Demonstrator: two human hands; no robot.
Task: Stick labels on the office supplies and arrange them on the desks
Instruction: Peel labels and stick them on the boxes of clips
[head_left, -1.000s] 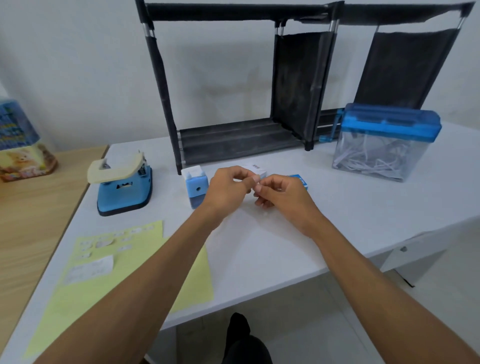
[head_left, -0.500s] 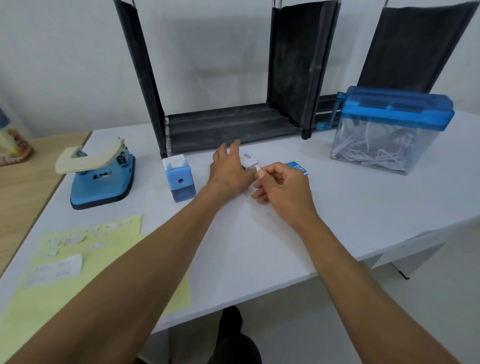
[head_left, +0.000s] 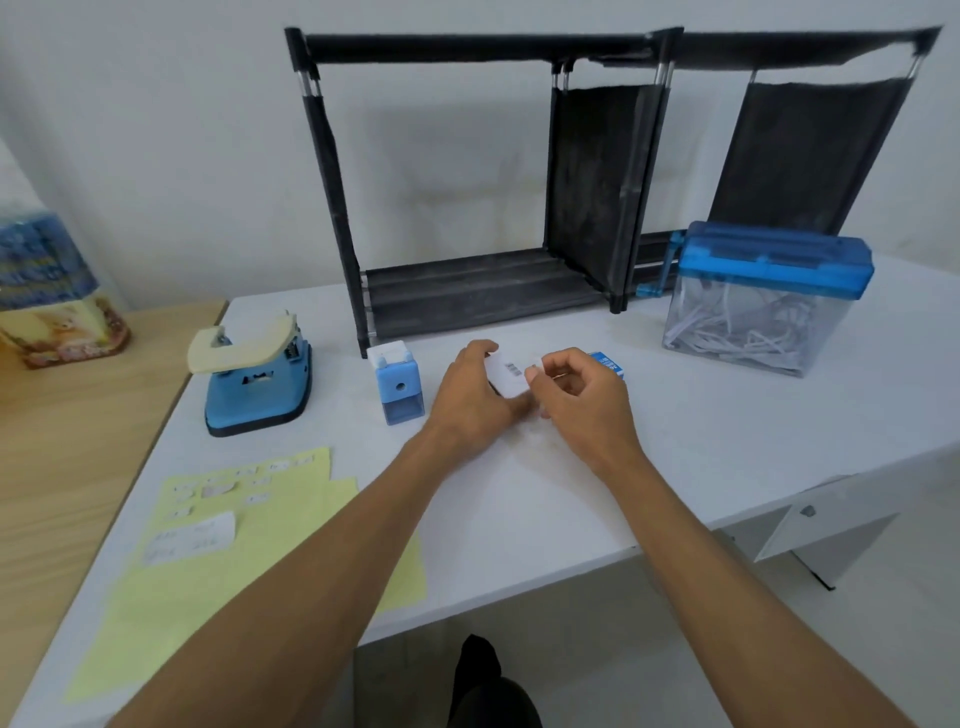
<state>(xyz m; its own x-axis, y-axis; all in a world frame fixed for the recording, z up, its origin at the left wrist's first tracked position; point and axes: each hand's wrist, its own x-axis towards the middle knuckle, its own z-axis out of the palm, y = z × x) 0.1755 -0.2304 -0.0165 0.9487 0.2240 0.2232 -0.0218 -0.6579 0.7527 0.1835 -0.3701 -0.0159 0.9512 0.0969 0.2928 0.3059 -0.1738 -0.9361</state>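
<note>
My left hand (head_left: 470, 397) grips a small white box (head_left: 508, 375) with a barcode, tilted up off the white desk (head_left: 727, 441). My right hand (head_left: 576, 397) pinches a small white label (head_left: 533, 372) at the box's right edge. A small blue box (head_left: 609, 362) lies just behind my right hand, mostly hidden. A blue pencil sharpener (head_left: 397, 383) stands left of my hands. A blue hole punch (head_left: 254, 379) with a cream lever sits further left. Yellow label sheets (head_left: 223, 566) with white stickers lie at the front left.
A black fabric shelf rack (head_left: 483, 291) stands at the back of the desk. A blue-lidded clear paper shredder (head_left: 763, 301) with paper strips sits at the right. A wooden table (head_left: 67, 441) with a wrapped pack (head_left: 52, 306) adjoins the left side.
My left hand, which was reaching flat toward the white box, now grips it and tilts it up. My right hand has brought the label to the box's edge.
</note>
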